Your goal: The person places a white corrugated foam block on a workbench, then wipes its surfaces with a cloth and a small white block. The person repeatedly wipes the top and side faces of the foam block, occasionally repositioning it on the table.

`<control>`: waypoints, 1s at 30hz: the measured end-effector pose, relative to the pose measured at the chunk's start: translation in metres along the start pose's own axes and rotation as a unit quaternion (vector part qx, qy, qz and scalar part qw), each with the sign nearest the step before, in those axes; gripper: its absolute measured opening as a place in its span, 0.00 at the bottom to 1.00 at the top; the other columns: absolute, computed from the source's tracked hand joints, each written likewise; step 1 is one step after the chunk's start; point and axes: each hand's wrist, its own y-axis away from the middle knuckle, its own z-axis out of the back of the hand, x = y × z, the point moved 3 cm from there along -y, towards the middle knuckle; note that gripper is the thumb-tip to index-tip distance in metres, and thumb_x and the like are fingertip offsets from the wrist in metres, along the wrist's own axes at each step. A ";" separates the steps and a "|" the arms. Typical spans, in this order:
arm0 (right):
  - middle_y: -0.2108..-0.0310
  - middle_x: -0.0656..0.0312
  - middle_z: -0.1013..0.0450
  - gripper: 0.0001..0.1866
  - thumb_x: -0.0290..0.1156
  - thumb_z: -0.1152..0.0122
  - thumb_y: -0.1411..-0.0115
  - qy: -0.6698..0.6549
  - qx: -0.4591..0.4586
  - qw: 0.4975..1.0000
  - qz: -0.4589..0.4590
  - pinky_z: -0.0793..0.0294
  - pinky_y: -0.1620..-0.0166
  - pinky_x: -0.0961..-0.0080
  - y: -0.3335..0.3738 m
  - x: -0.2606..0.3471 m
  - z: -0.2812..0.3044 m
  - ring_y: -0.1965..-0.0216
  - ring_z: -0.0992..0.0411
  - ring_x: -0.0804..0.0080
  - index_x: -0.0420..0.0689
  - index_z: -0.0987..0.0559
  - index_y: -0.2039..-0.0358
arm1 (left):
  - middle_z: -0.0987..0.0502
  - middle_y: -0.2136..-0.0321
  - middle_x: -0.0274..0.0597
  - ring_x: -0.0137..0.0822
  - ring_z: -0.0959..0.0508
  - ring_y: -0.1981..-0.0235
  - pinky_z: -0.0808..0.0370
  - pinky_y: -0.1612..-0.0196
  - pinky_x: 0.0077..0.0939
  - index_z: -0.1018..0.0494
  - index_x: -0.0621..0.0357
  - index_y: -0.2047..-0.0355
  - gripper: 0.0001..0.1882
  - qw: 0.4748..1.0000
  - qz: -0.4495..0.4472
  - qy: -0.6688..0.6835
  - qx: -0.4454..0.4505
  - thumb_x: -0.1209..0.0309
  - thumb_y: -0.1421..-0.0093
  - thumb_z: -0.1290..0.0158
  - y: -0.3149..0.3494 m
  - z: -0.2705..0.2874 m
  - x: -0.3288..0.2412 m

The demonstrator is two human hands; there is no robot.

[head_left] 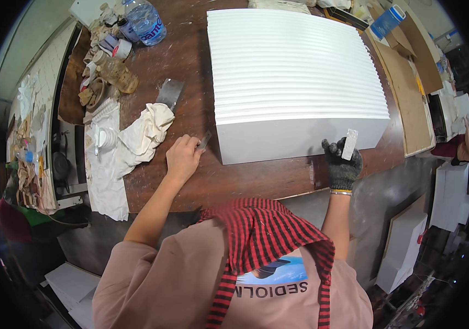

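Observation:
A large white box-shaped piece with a ribbed top (295,66) lies before me, its plain grey side (278,140) facing me. My left hand (182,159), bare, is closed on a small flat metal scraper (205,140) just left of the box's near corner. At the box's right front, my right hand (344,169) wears a dark knitted glove. Its fingers are closed around a pale, speckled rectangular block (350,144), which stands up from the hand near the grey side. A wider metal blade (170,93) rests on the table beside a crumpled cloth (149,134).
On the brown wooden table (190,186), a water bottle (145,23), a dirty jar (118,74) and rags crowd the left. Cardboard (404,98) and a blue-and-white can (388,22) lie along the right. White panels (402,249) stand on the floor at right.

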 end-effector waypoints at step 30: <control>0.67 0.57 0.23 0.19 0.31 0.29 0.51 0.794 0.132 0.481 0.347 0.30 0.62 0.58 0.034 -0.194 -0.200 0.65 0.26 0.54 0.44 0.18 0.57 | 0.24 0.61 0.47 0.51 0.25 0.57 0.31 0.54 0.45 0.27 0.58 0.54 0.22 0.986 -0.080 0.142 -0.015 0.61 0.45 0.36 0.011 -0.038 -0.020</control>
